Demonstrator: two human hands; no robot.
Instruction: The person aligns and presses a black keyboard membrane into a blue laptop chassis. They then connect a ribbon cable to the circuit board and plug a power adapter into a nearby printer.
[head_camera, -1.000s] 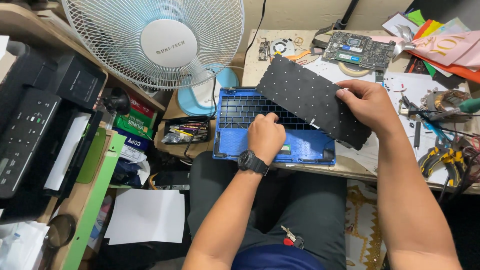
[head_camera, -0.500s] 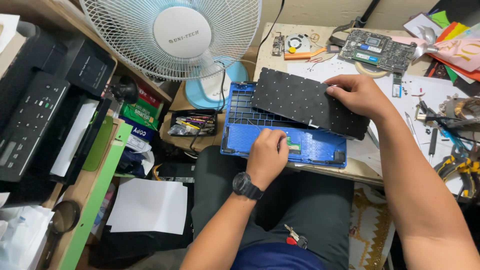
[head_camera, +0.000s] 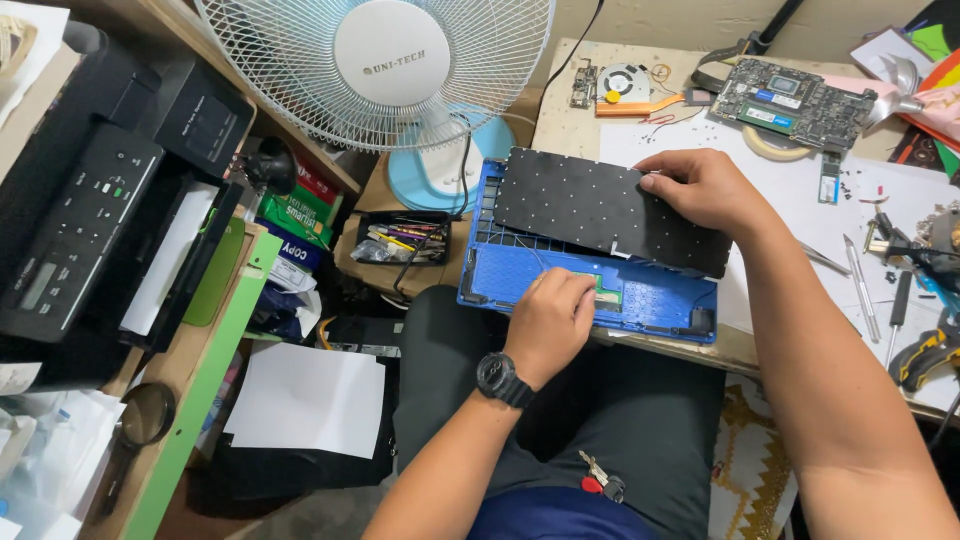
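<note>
While a white desk fan (head_camera: 390, 70) stood at the bench's back-left corner, a person worked on a stripped blue laptop shell (head_camera: 590, 275) lying at the front edge of the workbench (head_camera: 570, 115), partly overhanging the lap. The right hand (head_camera: 705, 185) pinched the right end of the black keyboard panel (head_camera: 605, 210), thumb and fingers closed on its upper edge, holding it dotted underside up and tilted over the shell's rear half. The left hand (head_camera: 548, 322), a black watch on its wrist, rested curled on the shell's front rail, its fingertips pressing at the small green connector area (head_camera: 605, 292); whether they gripped a cable could not be told.

Judging by the layout, the teardown appeared well advanced: 1 green circuit board (head_camera: 795, 100) and 1 cooling fan (head_camera: 625, 85) already lay loose near the bench's back edge, and screwdrivers (head_camera: 862, 290) sat along the right edge. The keyboard panel was lifted but seemingly not yet clear of the shell, so freeing it at the connector looked like the step left. A black printer (head_camera: 90, 215) sat on a shelf at far left.
</note>
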